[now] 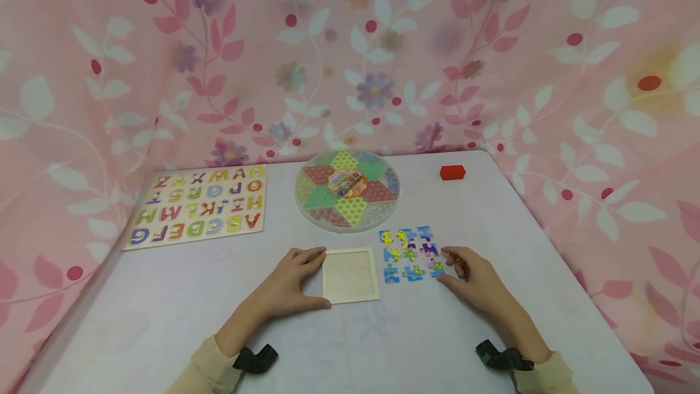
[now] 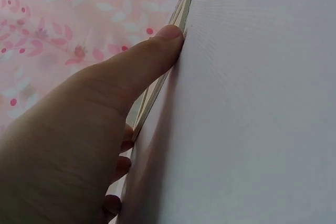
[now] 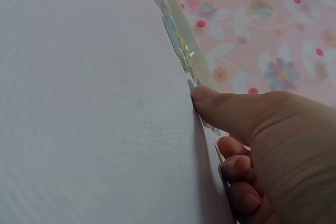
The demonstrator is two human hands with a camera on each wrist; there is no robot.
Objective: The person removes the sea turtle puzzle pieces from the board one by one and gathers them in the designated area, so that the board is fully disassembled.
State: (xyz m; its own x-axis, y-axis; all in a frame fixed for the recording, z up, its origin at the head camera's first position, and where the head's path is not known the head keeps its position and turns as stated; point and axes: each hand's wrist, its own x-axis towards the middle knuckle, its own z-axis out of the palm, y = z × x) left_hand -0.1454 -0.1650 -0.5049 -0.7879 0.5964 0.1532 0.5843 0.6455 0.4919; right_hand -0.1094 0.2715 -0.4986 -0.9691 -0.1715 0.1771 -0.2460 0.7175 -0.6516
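Note:
A square, pale wooden puzzle frame (image 1: 350, 303) lies flat on the white table. My left hand (image 1: 292, 281) holds its left side, thumb at the near corner and fingers at the far one; in the left wrist view the thumb (image 2: 157, 51) lies against the frame's edge (image 2: 152, 98). To the right of the frame, several colourful jigsaw pieces (image 1: 414, 273) lie spaced out in rows. My right hand (image 1: 474, 275) rests at their right side. Its thumb touches the nearest right piece, the index finger reaches towards the right column, and the other fingers curl beneath the palm.
A wooden alphabet board (image 1: 191, 230) with coloured letters lies at the back left. A round, clear-lidded star game board (image 1: 350, 214) sits at the back middle. A small red block (image 1: 452, 172) stands at the back right. Pink floral cloth (image 1: 339, 65) hangs behind the table.

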